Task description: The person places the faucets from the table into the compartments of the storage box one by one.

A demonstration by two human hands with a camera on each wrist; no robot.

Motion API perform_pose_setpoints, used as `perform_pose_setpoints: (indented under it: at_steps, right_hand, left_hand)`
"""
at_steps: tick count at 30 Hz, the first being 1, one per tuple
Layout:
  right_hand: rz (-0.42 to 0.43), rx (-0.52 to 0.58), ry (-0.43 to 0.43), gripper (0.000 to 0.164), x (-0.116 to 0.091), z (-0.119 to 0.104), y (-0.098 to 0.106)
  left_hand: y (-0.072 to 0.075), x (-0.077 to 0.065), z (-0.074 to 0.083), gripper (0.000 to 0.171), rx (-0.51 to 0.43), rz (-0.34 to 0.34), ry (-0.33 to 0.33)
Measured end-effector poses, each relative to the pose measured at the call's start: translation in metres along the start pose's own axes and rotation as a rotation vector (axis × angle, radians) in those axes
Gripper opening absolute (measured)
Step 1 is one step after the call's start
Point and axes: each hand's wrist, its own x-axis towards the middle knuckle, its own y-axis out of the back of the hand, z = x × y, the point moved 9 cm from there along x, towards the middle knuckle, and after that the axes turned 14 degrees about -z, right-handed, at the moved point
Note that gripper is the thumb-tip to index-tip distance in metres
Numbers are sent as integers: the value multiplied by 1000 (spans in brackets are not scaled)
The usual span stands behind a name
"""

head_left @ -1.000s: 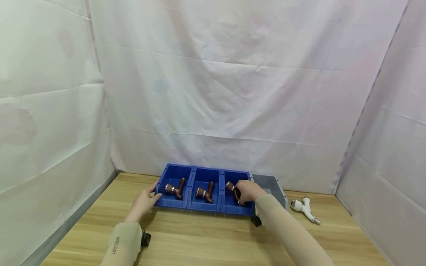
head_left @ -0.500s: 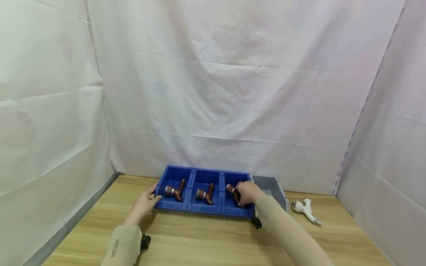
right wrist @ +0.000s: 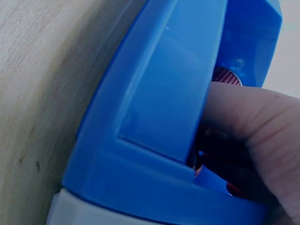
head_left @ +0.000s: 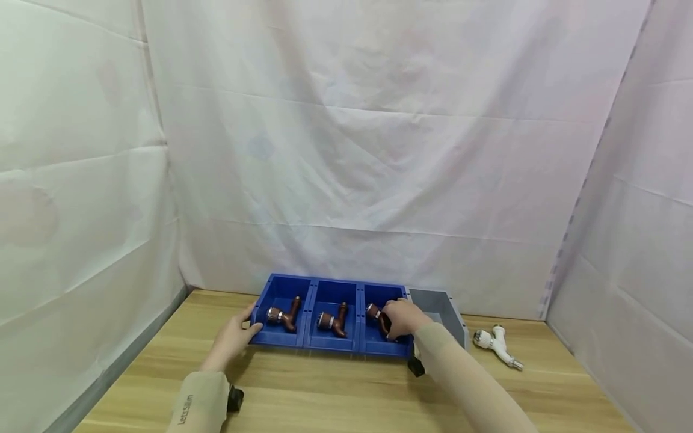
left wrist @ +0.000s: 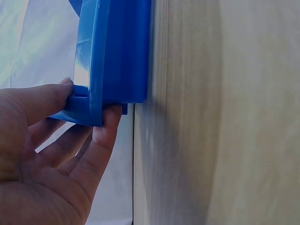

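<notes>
My left hand (head_left: 231,340) grips the left end of a row of joined blue bins (left wrist: 101,61), thumb on the rim and fingers against the outer wall. Brown faucets with ribbed knobs lie in the left bin (head_left: 286,314) and the middle bin. In the third bin (right wrist: 164,93), my right hand (head_left: 403,317) holds another brown faucet (head_left: 373,311) by its body; the knob points left. The right hand's fingertips are mostly hidden behind the bin wall in the right wrist view.
A grey bin (head_left: 433,296) joins the row on its right. Farther right, a white faucet (head_left: 498,344) lies on the wooden table (head_left: 325,397). White cloth (head_left: 352,150) hangs behind and on both sides.
The head view has tilted up slightly, so everything sits a little lower in it. Both hands keep their places at the bins, and the faucets show no clear movement.
</notes>
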Motion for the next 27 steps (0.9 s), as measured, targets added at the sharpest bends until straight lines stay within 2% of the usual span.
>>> perform_pose_setpoints:
  at_steps: [9, 22, 27]
  right_hand:
    - [-26, -24, -31, 30, 1, 2, -6]
    - [-32, -19, -29, 24, 5, 1, -5]
    - [-37, 4, -11, 27, 5, 0, -5]
  left_hand:
    - [-1, 1, 2, 58, 14, -4, -10]
    - [0, 0, 0, 59, -14, -14, 13]
    - [0, -1, 1, 59, -5, -4, 3]
